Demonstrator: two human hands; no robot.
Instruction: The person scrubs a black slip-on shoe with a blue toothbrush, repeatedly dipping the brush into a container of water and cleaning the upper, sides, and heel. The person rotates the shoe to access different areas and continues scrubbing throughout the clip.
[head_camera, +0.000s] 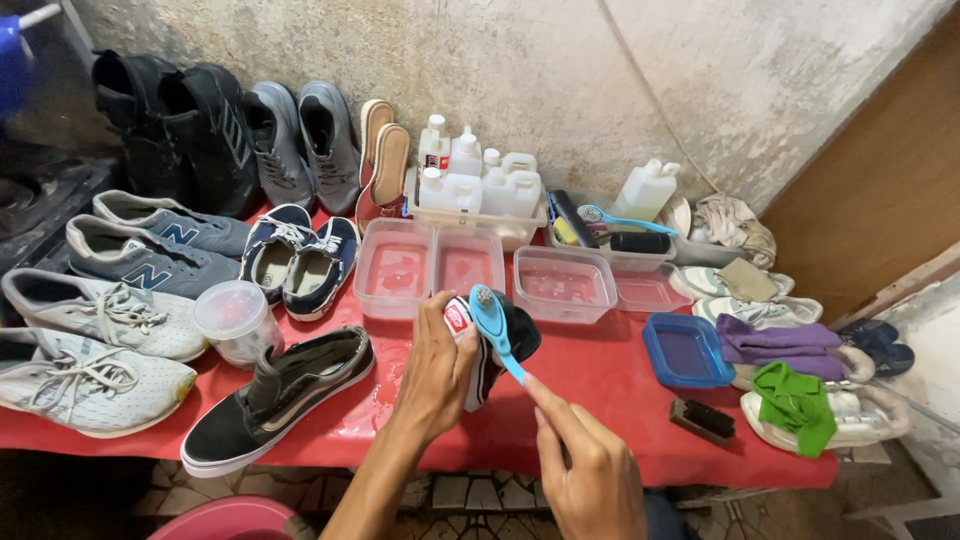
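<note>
Gripping a black shoe (505, 345) heel-up, the left hand (435, 375) steadies it over the red table (600, 400). Right hand (585, 470), closed on the handle, holds a blue brush (495, 325) with its head against the shoe's heel. Clear tubs (435, 265) sit just behind; the matching black shoe (275, 400) lies to the left.

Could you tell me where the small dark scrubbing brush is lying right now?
In the head view, the dark scrubbing brush lies on the red table cover's right front part, just below the blue tray and left of the green cloth.
</note>
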